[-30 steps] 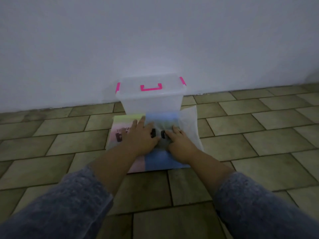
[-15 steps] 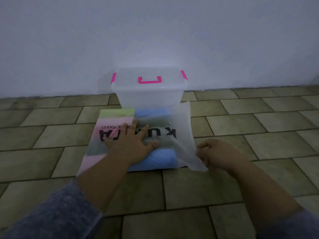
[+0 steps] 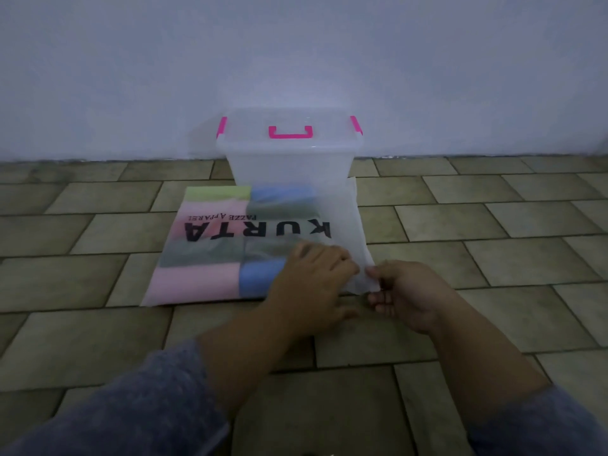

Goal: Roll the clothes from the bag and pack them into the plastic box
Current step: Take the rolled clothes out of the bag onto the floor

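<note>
A translucent plastic bag [image 3: 210,245] printed "KURTA" lies flat on the tiled floor. Through it show folded clothes [image 3: 197,281] in pink, green, grey and blue. Behind it stands the clear plastic box [image 3: 289,166], lid on, with pink clips and a pink handle. My left hand [image 3: 312,284] rests on the bag's near right part, over the blue cloth. My right hand [image 3: 404,294] pinches the bag's near right corner between thumb and fingers.
The box stands against a plain white wall [image 3: 296,60]. Beige floor tiles [image 3: 493,225] spread out on both sides of the bag and in front of it. Grey sleeves cover both my forearms.
My left hand slid from the bag's middle to its near right part. My right hand came in and now pinches the bag's near right corner. The printed lettering is now uncovered.
</note>
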